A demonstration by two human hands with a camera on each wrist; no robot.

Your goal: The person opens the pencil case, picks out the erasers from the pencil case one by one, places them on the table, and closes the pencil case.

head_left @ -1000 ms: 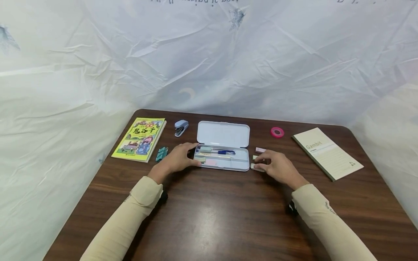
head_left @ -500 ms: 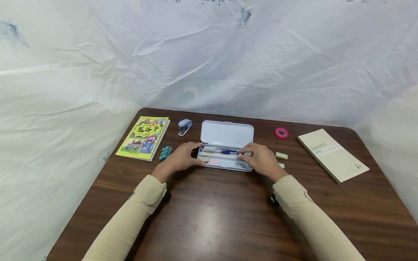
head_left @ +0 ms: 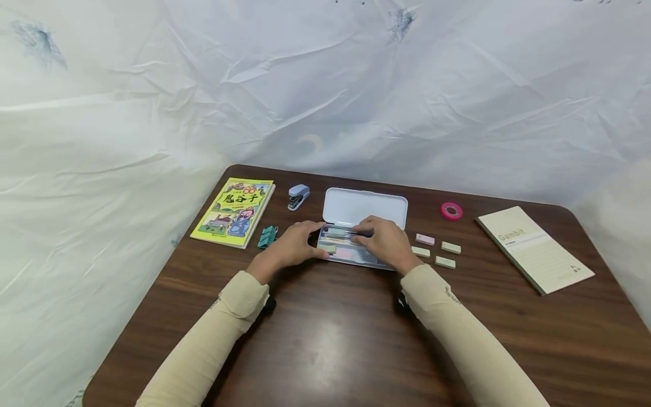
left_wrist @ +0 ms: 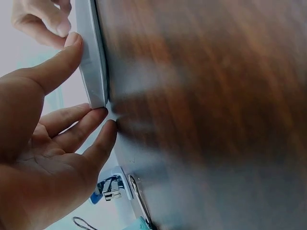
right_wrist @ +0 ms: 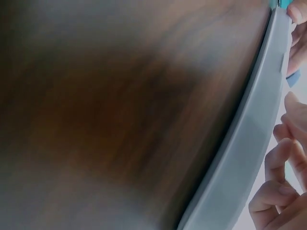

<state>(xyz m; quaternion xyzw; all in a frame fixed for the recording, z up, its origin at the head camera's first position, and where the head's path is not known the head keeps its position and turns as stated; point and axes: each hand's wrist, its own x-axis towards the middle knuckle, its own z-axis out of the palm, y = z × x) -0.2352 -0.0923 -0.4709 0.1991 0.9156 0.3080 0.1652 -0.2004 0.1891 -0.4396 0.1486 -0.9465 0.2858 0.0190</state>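
In the head view, a white pencil case lies with its lid laid back, holding pens, a pale green block and a pink piece. My left hand grips the case's left end, thumb at the front wall and fingers round the end, as the left wrist view also shows. Over the tray, my right hand pinches a blue pen between thumb and fingers; its far end is hidden by the hand. The right wrist view shows curled right fingers above the case's front wall, pen unseen.
Several small eraser-like blocks lie right of the case. Farther out are a pink tape roll and a Gambit notebook. On the left are a stapler, teal binder clips and a yellow book.
My right hand has moved left from the small blocks into the case, to the pen, uncovering the blocks. The left hand keeps its grip on the case. The head view has shifted slightly.
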